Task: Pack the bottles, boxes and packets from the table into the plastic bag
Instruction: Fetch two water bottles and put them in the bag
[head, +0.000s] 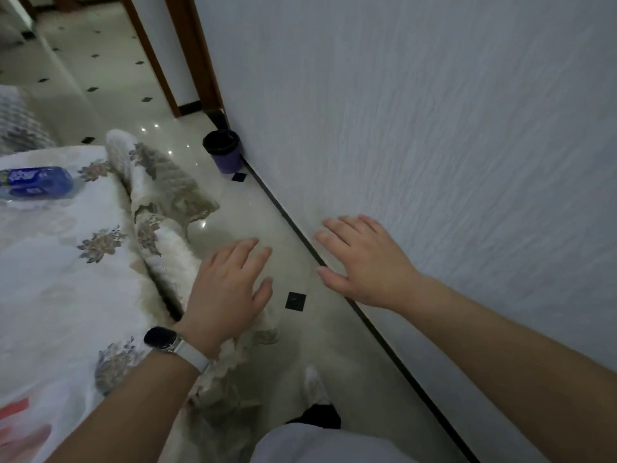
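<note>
At far left I see a clear plastic bottle with a blue label lying on its side on the white flowered tablecloth. A corner of white plastic bag with red print shows at the bottom edge. My left hand hovers past the table edge, fingers straight and close together, holding nothing. My right hand hangs before the pale textured wall, fingers loosely spread, empty.

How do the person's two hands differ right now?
The left hand has a dark watch on its wrist; the right hand has a bare wrist. The left hand is by the tablecloth edge, the right hand in front of the wall. Both are open, palms down, holding nothing.
</note>
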Demonstrator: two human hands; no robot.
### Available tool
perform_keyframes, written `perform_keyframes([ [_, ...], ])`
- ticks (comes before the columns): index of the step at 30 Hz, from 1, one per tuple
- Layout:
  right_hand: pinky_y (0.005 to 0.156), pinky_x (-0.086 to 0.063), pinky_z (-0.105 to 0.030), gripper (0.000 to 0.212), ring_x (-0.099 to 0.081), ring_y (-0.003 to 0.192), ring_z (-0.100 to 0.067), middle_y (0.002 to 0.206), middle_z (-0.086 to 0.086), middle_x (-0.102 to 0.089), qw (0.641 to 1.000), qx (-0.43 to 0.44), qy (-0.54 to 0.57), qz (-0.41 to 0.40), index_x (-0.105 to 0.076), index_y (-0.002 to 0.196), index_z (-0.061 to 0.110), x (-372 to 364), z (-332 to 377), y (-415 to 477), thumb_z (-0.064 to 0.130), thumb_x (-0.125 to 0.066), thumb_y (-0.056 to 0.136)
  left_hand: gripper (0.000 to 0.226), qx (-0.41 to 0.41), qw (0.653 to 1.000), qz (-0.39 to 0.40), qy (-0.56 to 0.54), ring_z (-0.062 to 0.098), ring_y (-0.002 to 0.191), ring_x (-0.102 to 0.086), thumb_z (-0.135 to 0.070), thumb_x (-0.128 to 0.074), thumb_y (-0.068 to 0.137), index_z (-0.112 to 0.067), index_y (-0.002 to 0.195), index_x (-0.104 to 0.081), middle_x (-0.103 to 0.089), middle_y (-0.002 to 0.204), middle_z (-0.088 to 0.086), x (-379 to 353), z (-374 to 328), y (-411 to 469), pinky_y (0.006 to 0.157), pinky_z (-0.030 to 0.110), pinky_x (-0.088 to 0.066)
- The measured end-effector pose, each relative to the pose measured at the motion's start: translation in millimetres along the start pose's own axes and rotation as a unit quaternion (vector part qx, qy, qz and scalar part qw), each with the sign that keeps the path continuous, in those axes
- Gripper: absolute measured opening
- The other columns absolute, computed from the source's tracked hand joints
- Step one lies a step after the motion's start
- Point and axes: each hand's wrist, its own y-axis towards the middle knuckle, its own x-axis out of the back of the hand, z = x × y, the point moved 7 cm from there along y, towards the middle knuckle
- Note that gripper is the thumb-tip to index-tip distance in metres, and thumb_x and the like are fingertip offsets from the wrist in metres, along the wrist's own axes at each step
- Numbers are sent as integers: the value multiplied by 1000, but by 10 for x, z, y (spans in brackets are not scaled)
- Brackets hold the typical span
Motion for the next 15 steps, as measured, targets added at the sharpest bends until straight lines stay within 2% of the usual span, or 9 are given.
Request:
perform_keyframes([
  [6,108,-35,-48,58,-49,125,-31,138,-9,-54,999,13,-25,27,-55,132,15,-115,-611,924,52,-45,89,48,31,999,2,-14,32,117,-56,-39,-53,86,-14,126,-62,-60,131,11,-238,473,914,96,44,-42],
  [9,108,-35,-47,56,-49,125,-30,139,-9,-53,999,15,-26,19,-55,133,14,-135,-844,1342,50,-46,90,49,30,999,-10,-3,31,119,-54,-40,-52,87,-14,127,-61,-59,132,12,-232,710,1350,100,42,-37],
  [15,103,-40,-46,52,-53,121,-30,135,-10,-57,999,40,-9,-15,-61,126,11,-325,-1044,1931,46,-53,89,48,42,999,-26,7,31,120,-54,-38,-56,86,-14,127,-62,-59,133,12,-277,1083,1833,98,45,-40],
])
